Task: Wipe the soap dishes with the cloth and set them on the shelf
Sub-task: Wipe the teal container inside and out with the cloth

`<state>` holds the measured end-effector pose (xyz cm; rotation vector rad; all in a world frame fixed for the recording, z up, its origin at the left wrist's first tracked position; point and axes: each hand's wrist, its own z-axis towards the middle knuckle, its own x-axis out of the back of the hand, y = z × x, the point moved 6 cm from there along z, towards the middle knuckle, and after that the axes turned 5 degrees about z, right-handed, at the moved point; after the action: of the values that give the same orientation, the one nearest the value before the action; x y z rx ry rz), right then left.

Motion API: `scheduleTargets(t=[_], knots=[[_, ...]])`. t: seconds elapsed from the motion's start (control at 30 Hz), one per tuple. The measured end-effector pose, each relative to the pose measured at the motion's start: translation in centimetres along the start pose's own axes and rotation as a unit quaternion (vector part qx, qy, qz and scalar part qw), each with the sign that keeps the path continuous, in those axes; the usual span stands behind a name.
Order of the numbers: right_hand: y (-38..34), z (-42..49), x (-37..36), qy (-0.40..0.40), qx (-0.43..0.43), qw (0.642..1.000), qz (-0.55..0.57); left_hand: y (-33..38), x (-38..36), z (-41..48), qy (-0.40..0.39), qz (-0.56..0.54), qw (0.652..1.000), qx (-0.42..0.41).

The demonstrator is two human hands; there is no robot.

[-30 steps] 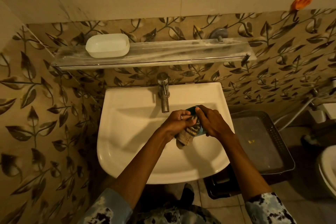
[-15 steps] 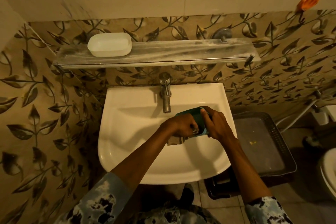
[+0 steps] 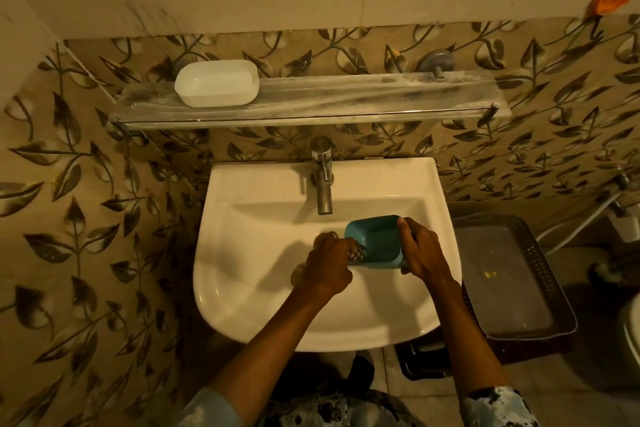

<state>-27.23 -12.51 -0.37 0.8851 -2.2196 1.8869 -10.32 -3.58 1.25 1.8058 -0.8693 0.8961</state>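
Over the basin [image 3: 242, 288], our right hand [image 3: 420, 253] grips the teal soap dish [image 3: 375, 239] by its end; our left hand [image 3: 329, 262], just beside, closes on the cloth [image 3: 358, 253]. Light, rigid, probably slippery plastic.

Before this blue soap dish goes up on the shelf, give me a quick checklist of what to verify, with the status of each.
1. Right hand grips the blue soap dish: ok.
2. Cloth in the left hand touches the dish: ok.
3. Dish wiped clean inside: cannot tell.
4. Shelf has free room right of the white soap dish: ok.
5. Shelf surface clean: not ok, it looks streaked.
6. Tap off: ok, no water visible.
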Motion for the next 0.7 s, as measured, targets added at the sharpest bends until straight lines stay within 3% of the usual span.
scheduleTargets(t=[0.13,0.3,0.37,0.57,0.7], knots=[[1.6,-0.1,0.6,0.020,-0.059,0.998,0.021,-3.4,0.3,-0.1,-0.035,-0.054,0.997,0.045],[2.6,0.1,-0.6,0.027,-0.163,0.977,0.135,-6.3,-1.7,0.6,-0.099,-0.079,0.981,0.146],[2.8,0.0,-1.7,0.001,-0.206,0.962,0.179,-6.8,-2.3,1.4,-0.095,-0.148,0.969,0.174],[3.4,-1.1,-4.4,-0.084,-0.286,0.913,0.277,-5.5,-3.0,1.6,-0.091,-0.325,0.933,0.123],[4.3,-1.1,-4.7,-0.096,-0.336,0.882,0.317,-5.3,-3.7,0.5,-0.126,-0.445,0.880,0.108]])
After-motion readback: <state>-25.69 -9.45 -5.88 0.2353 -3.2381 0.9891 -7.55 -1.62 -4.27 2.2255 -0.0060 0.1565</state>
